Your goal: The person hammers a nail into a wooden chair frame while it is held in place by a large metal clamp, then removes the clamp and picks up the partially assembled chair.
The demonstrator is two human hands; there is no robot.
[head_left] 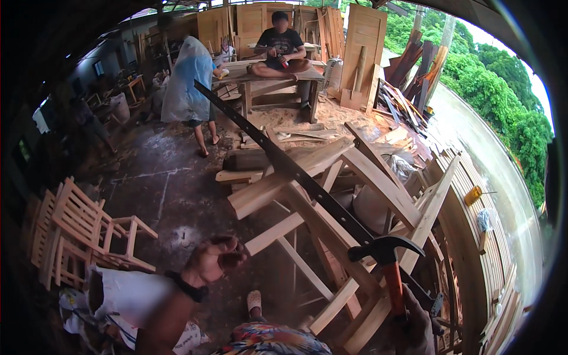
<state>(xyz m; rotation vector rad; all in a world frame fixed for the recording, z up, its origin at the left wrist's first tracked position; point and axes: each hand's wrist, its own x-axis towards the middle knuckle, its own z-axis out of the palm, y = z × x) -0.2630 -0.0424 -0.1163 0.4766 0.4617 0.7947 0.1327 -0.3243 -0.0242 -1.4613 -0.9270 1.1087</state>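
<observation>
My right hand (415, 325) grips a claw hammer (391, 278) by its orange-red handle, the dark head pointing up and away from me. Behind the hammer head, a long dark metal blade (284, 163) with several holes along it slants over the timber, from far left to near right. My left hand (214, 260) is held palm up, fingers loosely curled and apart, and I see nothing in it. Its fingertips are beside the end of a pale wooden bar (275, 234). That bar belongs to a jumble of pale beams (331, 216) in front of me.
Slatted wooden chairs (80, 219) are at left, above white sacks (127, 296). A person (281, 50) sits on a wooden workbench (278, 77); another in clear plastic (189, 80) stands nearby. Long planks (473, 236) with a yellow container (473, 196) line the right side.
</observation>
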